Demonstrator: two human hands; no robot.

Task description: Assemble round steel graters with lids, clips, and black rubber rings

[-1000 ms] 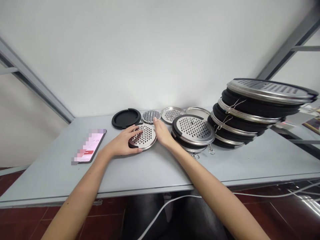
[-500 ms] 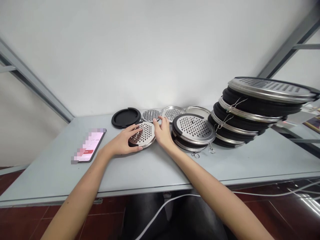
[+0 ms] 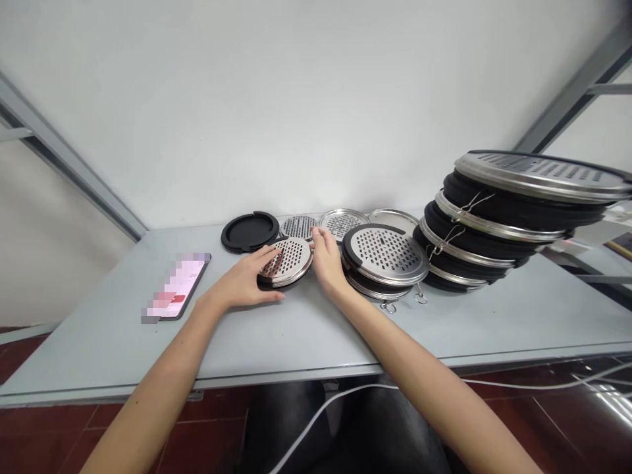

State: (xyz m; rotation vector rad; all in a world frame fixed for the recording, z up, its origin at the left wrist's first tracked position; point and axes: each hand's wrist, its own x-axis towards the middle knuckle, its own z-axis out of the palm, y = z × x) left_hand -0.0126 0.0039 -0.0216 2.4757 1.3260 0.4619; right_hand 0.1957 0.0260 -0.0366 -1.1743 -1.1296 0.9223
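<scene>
Near the middle of the table lies a small round metal plate with punched slots (image 3: pixel 291 260), set in a black rim. My left hand (image 3: pixel 247 280) is at its left side, fingers spread over the top and thumb stretched out below the front edge. My right hand (image 3: pixel 326 263) stands on edge at the plate's right side, fingers extended upward and hardly bent; whether it touches the rim I cannot tell. Just right of it sits a larger slotted metal disc (image 3: pixel 388 253) in a black holder, stacked on another disc with small wire clips (image 3: pixel 389 307).
Behind lie a black round tray (image 3: pixel 250 232), slotted discs (image 3: pixel 340 224) and a plain metal lid (image 3: pixel 395 218) along the wall. A tall leaning stack of black-and-metal discs (image 3: pixel 494 230) rises at right. A phone (image 3: pixel 180 289) lies at left; a white cable (image 3: pixel 316 421) hangs in front.
My left thumb has come away from the plate's front edge. My right hand has shifted slightly right, its fingers drawn closer together. The plate has barely moved.
</scene>
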